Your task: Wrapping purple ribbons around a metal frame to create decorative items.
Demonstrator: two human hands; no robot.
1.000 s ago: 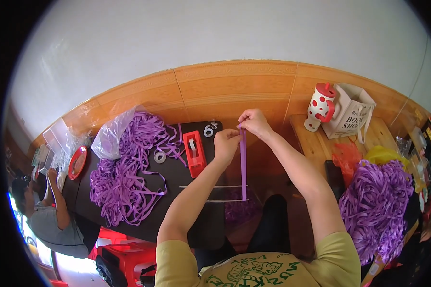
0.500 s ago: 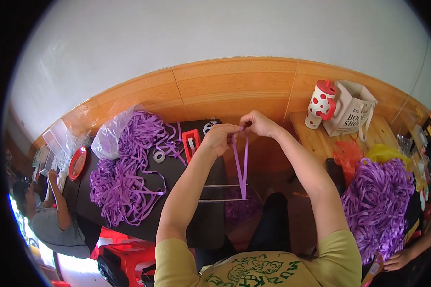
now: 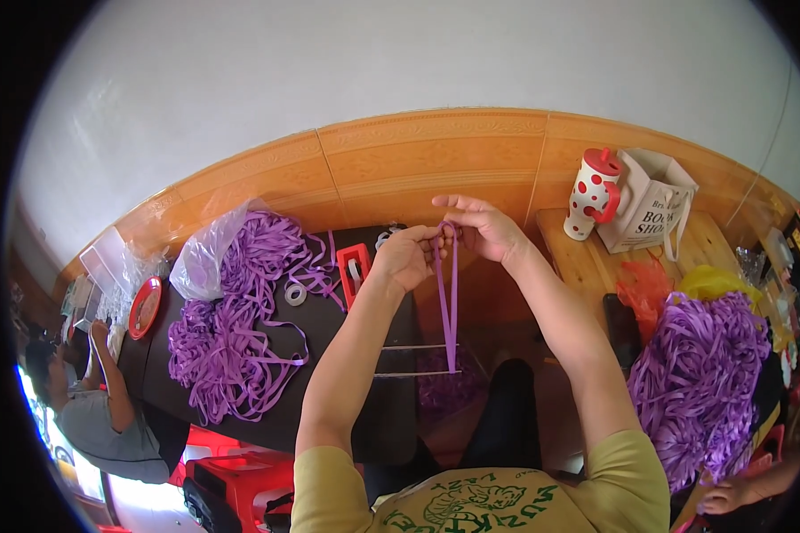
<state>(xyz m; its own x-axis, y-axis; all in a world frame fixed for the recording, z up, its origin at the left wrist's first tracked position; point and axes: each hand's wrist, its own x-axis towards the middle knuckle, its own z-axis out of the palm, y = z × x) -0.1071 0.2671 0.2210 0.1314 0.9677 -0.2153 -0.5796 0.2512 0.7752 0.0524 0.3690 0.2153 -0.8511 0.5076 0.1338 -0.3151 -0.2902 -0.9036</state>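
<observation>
A long narrow loop of purple ribbon [image 3: 445, 302] hangs between my hands, running down over two thin rods [image 3: 400, 347] that jut out past the dark table's edge. My left hand [image 3: 406, 258] pinches the ribbon near its top. My right hand [image 3: 489, 231] meets it there, its forefinger stretched out to the left while the thumb and other fingers close at the ribbon's upper end. The fingertips overlap, so the exact grip is partly hidden. Just left of my left hand lies a red tape dispenser [image 3: 353, 271].
Purple ribbon heaps [image 3: 231, 355] and a tape roll [image 3: 295, 293] lie on the dark table [image 3: 347, 391]. At right are a spotted tumbler [image 3: 589, 195], a paper bag [image 3: 649, 209] and another ribbon heap [image 3: 698, 382]. One person [image 3: 107, 426] sits left; another's hand [image 3: 724, 496] shows lower right.
My right hand's forefinger has lifted and stretched out from the pinch. The top of the ribbon now shows as a rounded loop between my hands. The other person's hand at right moved lower.
</observation>
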